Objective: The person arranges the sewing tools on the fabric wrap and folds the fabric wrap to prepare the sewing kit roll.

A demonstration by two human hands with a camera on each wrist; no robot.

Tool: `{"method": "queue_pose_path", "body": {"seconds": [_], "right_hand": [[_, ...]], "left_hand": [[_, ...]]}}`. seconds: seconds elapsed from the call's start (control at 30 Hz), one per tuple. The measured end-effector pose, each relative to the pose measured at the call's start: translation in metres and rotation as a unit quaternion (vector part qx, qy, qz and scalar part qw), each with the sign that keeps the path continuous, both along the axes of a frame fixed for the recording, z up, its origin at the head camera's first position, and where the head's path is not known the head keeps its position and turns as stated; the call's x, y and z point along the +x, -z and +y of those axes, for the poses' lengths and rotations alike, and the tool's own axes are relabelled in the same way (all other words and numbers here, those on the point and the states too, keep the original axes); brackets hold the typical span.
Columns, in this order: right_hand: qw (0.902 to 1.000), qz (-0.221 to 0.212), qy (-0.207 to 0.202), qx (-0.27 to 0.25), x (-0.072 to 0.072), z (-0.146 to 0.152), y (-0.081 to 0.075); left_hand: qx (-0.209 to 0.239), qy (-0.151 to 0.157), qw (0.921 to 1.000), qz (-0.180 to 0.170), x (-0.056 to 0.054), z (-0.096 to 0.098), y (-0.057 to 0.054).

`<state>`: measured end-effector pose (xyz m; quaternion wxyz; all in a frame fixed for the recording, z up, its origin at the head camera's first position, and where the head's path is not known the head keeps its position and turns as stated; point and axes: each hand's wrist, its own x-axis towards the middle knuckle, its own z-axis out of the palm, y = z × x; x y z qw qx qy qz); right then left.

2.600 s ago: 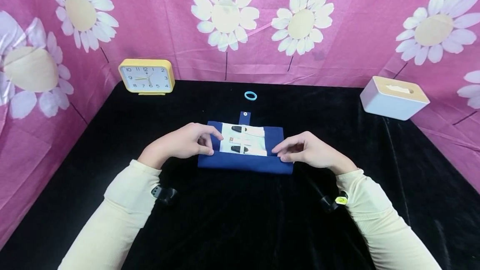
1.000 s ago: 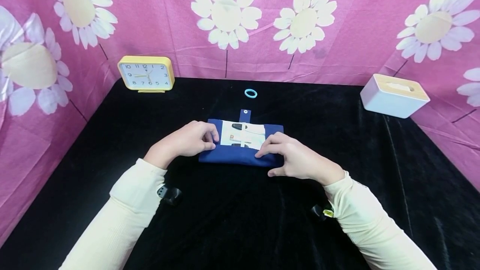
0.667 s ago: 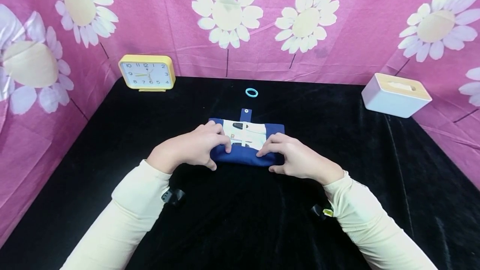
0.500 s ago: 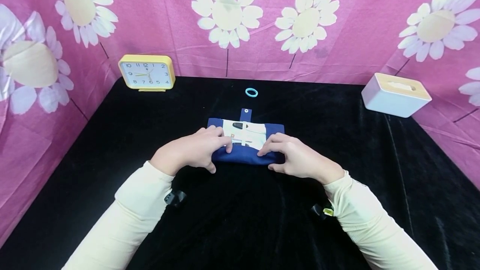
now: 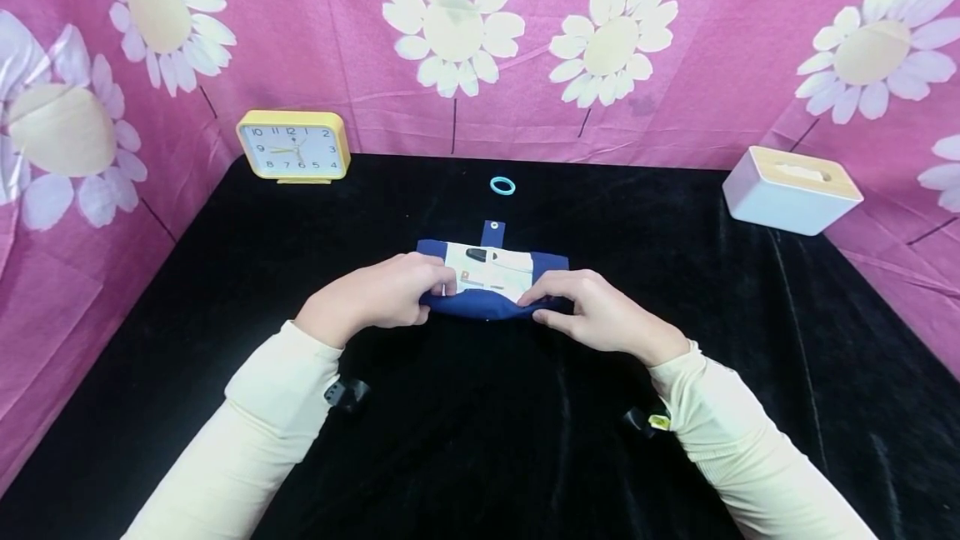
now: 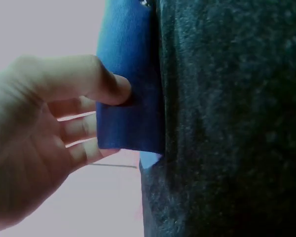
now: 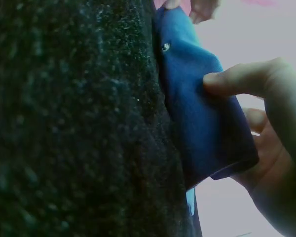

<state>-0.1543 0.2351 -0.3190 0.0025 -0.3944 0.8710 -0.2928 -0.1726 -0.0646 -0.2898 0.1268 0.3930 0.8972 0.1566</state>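
Note:
A blue fabric roll-up pouch [image 5: 480, 304] lies partly rolled, its near edge folded up over a white inner panel [image 5: 506, 265]. A dark oval item [image 5: 476, 254] shows on that panel under a white band. My left hand [image 5: 382, 290] grips the roll's left end, thumb on the near side and fingers over the top; in the left wrist view its thumb [image 6: 116, 89] presses the blue cloth. My right hand [image 5: 603, 311] pinches the right end, with the thumb [image 7: 224, 84] on the roll in the right wrist view. A blue strap with a snap [image 5: 492, 233] points away from me.
A light blue ring [image 5: 502, 186] lies beyond the strap on the black cloth [image 5: 480, 440]. At the back left stands a yellow clock [image 5: 294, 148], at the back right a white tissue box [image 5: 791, 194]. A pink flowered curtain [image 5: 517, 127] closes off the back.
The near edge of the pouch has been rolled away from me, covering the nearer dark item. Both hands have shifted from the pouch's sides onto the rolled edge.

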Motion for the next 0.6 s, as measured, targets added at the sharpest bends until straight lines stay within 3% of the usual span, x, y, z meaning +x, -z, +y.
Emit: {"method": "queue_pose_path", "body": {"seconds": [0.33, 0.43, 0.6], "right_hand": [[0.9944, -0.086, 0.03, -0.053, 0.002, 0.005, -0.009], [0.9897, -0.123, 0.023, -0.069, 0.003, 0.006, -0.013], [0.9781, -0.192, -0.01, -0.081, 0.004, 0.008, -0.018]], "left_hand": [[0.066, 0.019, 0.9977, 0.004, 0.003, -0.007, -0.014], [0.076, 0.028, 0.9965, -0.022, 0.004, -0.011, -0.02], [0.085, 0.05, 0.9897, -0.104, 0.004, -0.016, -0.024]]}}
